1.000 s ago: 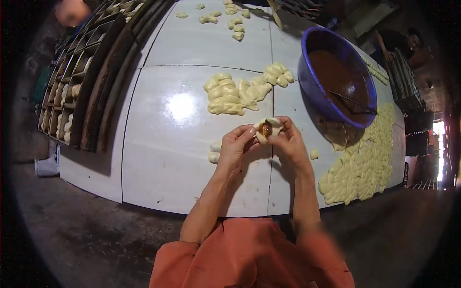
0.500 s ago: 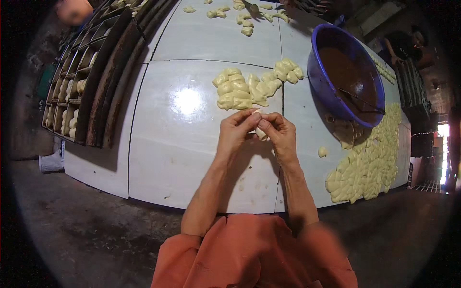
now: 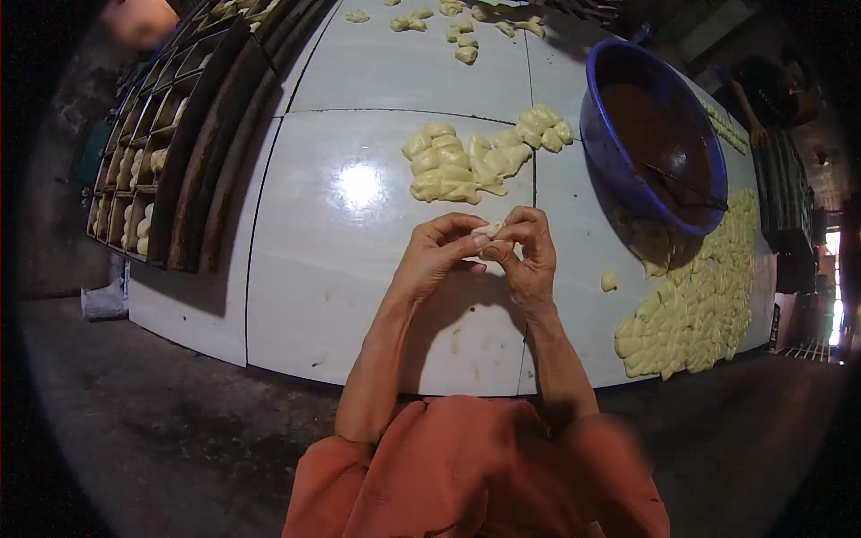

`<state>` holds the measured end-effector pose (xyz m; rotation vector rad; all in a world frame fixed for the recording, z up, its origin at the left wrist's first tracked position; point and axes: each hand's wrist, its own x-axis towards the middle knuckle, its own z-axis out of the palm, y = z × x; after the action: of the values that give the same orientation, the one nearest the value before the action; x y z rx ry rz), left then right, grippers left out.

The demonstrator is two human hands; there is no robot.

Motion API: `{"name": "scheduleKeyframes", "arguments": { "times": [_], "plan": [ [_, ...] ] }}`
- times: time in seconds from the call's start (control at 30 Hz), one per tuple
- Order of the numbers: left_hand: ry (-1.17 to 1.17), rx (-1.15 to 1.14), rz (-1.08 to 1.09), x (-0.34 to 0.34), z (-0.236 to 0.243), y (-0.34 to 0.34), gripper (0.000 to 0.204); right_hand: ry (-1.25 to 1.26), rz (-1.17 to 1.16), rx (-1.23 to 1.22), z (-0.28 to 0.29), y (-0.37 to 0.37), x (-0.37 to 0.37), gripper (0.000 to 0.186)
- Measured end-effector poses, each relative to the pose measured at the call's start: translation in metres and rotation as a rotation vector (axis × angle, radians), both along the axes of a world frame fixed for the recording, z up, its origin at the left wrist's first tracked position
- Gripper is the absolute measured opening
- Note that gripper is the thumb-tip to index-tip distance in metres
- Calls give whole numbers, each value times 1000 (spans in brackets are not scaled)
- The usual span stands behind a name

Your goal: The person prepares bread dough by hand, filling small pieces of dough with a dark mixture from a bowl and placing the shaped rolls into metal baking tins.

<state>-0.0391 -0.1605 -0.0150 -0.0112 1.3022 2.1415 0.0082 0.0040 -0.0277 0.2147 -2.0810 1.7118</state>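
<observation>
Near the middle of the white tiled table [image 3: 305,314], my left hand [image 3: 444,247] and my right hand [image 3: 527,242] pinch a small pale dough piece [image 3: 491,231] between thumbs and fingers. Only part of it shows. Just beyond them lies a cluster of pale yellow dough pieces [image 3: 441,161]. To my right is a blue basin [image 3: 601,99] of brown filling [image 3: 655,121], with a dark utensil [image 3: 668,184] resting in it.
A wide spread of dough pieces [image 3: 682,305] covers the table's right part; small lumps [image 3: 465,54] lie at the back. Stacked wooden trays [image 3: 170,143] holding dough stand at the left. A person [image 3: 753,90] is by dark racks [image 3: 776,197] at the far right.
The dough piece was open with brown filling showing a second ago; it is now folded over, the filling hidden. My fingers have shifted around it, the right ones now higher.
</observation>
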Motion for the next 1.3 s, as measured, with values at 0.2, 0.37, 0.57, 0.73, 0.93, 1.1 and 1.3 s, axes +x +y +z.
{"name": "scheduleKeyframes", "arguments": {
  "times": [0.2,0.37,0.57,0.73,0.93,1.1,1.3],
  "plan": [
    [33,-15,-54,13,-1,-2,28,-15,-194,-106,-25,-15,-1,21],
    [192,-209,-25,28,2,-8,32,-125,-159,197,-14,-19,-2,21],
    [83,-361,80,13,-1,-37,28,-292,-18,151,27,-41,10,19],
    [1,-306,180,17,8,-49,42,-326,136,136,14,-37,0,18],
    [300,-835,180,50,-18,-77,68,-579,282,238,-21,-32,-32,33],
    [686,-1149,257,85,-26,-39,90,-654,341,536,-6,-29,-32,29],
    [666,-1221,392,64,-51,-4,69,-522,265,501,10,-51,-23,27]
  ]
}}
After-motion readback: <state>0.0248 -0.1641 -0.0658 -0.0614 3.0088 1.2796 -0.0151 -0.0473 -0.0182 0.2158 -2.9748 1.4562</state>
